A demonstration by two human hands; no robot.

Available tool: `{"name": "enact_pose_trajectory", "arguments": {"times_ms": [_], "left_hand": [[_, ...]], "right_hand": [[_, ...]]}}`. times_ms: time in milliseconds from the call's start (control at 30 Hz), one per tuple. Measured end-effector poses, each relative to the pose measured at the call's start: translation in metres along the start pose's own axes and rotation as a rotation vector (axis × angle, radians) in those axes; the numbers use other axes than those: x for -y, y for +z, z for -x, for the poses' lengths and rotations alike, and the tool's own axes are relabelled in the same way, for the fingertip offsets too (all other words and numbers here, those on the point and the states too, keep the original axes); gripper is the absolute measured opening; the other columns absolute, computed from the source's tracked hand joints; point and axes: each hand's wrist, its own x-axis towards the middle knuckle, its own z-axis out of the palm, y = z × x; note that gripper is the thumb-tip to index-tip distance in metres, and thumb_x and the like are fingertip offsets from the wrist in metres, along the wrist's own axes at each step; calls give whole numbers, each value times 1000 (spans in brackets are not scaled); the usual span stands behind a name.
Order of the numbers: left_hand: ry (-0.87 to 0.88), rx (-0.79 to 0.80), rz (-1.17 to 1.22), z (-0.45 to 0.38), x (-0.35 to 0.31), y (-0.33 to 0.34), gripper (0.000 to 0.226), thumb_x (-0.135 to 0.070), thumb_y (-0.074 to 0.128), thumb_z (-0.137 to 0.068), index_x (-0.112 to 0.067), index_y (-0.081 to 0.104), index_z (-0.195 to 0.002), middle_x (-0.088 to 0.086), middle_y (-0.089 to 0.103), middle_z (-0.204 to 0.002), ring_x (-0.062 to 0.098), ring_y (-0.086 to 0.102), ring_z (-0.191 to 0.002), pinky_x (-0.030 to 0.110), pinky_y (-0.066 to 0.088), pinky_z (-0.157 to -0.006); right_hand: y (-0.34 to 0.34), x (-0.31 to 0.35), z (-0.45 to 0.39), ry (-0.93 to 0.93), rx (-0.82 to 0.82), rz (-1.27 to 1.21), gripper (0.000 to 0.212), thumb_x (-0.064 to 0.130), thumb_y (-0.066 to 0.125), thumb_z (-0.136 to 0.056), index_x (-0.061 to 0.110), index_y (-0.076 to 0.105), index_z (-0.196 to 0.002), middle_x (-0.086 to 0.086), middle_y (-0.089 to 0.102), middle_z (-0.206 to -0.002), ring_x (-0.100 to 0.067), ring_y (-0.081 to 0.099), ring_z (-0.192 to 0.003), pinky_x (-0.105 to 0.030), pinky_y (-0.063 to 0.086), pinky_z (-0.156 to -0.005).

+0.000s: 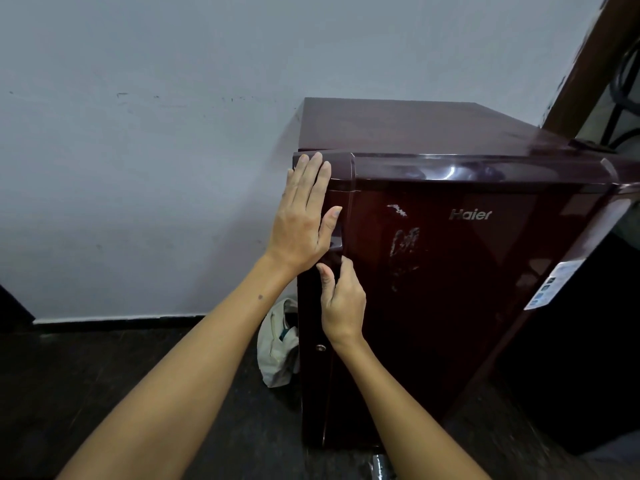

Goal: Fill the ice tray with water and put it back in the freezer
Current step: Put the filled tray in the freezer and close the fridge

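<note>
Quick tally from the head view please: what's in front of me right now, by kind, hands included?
Hands: 2, left hand flat on the fridge's side edge, right hand at the door handle
Maroon fridge: 1, door closed
Pale cloth bag: 1, on the floor beside the fridge
Ice trays: 0 in view
Total: 4

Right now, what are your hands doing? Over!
Left hand flat on the fridge door edge. Right hand curled at the door handle. Door looks shut; ice tray not in view. Nothing blocking.
</note>
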Motion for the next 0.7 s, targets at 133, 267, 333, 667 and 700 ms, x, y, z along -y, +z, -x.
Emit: {"name": "enact_pose_trajectory", "arguments": {"times_ms": [133,267,333,667,700], "left_hand": [[-11,9,3,0,-1,-1,54,-27,37,-97,5,34,-141,23,31,-150,35,19,-143,45,14,-119],[-22,9,16,0,-1,-4,52,-25,37,-97,4,35,-140,21,32,-149,34,21,-143,45,16,-119],[-49,-10,36,-1,-4,-5,50,-23,38,-97,4,37,-139,20,35,-148,34,23,-142,45,17,-119],[-326,-126,155,-3,-56,-10,42,-22,39,-98,0,50,-132,15,48,-141,29,34,-138,43,17,-119],[-328,-126,215,1,-66,-13,40,-20,39,-97,0,52,-129,14,53,-137,28,39,-135,44,18,-118]], "right_hand": [[1,1,2,-16,-27,29,83,65,22,-86,-2,50,-126,-15,65,-113,-29,63,-103,-40,52,-83],[3,1,1,-36,-50,81,84,63,20,-86,-4,47,-129,-17,64,-114,-31,64,-104,-40,53,-82],[2,3,2,-40,-38,88,85,63,19,-86,-4,47,-129,-17,65,-112,-31,64,-102,-41,53,-80],[-49,8,-12,-96,291,413,34,37,41,-97,15,49,-121,-6,63,-74,-33,62,-72,-41,48,-64],[-61,7,-16,-85,263,493,30,35,43,-96,18,53,-118,-7,67,-81,-35,63,-78,-41,49,-67]]}}
